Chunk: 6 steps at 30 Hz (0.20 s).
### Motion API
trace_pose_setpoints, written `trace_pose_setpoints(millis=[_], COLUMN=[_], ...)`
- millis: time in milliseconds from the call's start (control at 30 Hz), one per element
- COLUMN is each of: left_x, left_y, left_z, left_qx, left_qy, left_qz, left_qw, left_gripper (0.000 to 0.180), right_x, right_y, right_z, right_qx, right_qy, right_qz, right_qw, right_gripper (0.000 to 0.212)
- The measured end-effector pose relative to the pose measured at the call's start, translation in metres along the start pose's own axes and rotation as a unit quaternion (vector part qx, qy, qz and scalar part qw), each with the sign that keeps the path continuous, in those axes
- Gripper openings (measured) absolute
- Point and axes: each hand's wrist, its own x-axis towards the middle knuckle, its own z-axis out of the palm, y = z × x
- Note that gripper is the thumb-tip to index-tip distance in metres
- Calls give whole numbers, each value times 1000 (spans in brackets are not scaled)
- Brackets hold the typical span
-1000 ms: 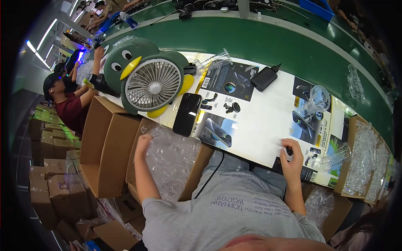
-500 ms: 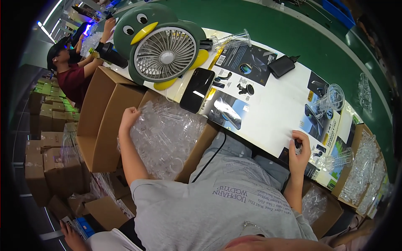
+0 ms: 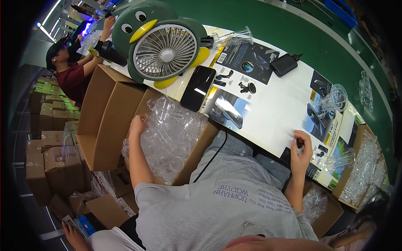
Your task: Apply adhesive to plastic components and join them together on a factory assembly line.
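At the left, my left hand [image 3: 138,124] is closed at the edge of a clear plastic bag [image 3: 161,109], its fingers curled on the film. The bag lines an open cardboard box [image 3: 197,144] and is full of clear plastic parts [image 3: 167,142]. My right hand [image 3: 301,147] rests at the near edge of the white printed tabletop [image 3: 272,121], fingers bent and thumb apart. A small dark patch shows between thumb and fingers; whether it is an object or print I cannot tell. Clear plastic pieces [image 3: 340,160] lie right of this hand.
On the table stand a green penguin-shaped fan [image 3: 166,54], a black phone [image 3: 197,88], a black case-like device [image 3: 284,65], a clear cup-like part [image 3: 335,99] and a clear tube [image 3: 234,37]. A box of clear parts [image 3: 362,171] sits right. A co-worker [image 3: 71,79] works far left.
My left hand has moved a little nearer and to the right, along the bag's edge, and the film has shifted. My right hand stays nearly in place.
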Motion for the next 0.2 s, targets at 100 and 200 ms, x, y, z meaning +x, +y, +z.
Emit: trace_pose_setpoints(millis=[100, 200], left_x=[4, -4], left_y=[-18, 6], left_z=[24, 30], left_qx=[71, 127], left_qy=[1, -59], left_qz=[22, 31], left_qw=[997, 990], left_gripper=[41, 56], right_x=[1, 0], right_y=[-1, -1], right_z=[2, 1], right_qx=[1, 0], right_qy=[-10, -12], right_qz=[-8, -8], right_qw=[1000, 1000], right_gripper=[17, 16])
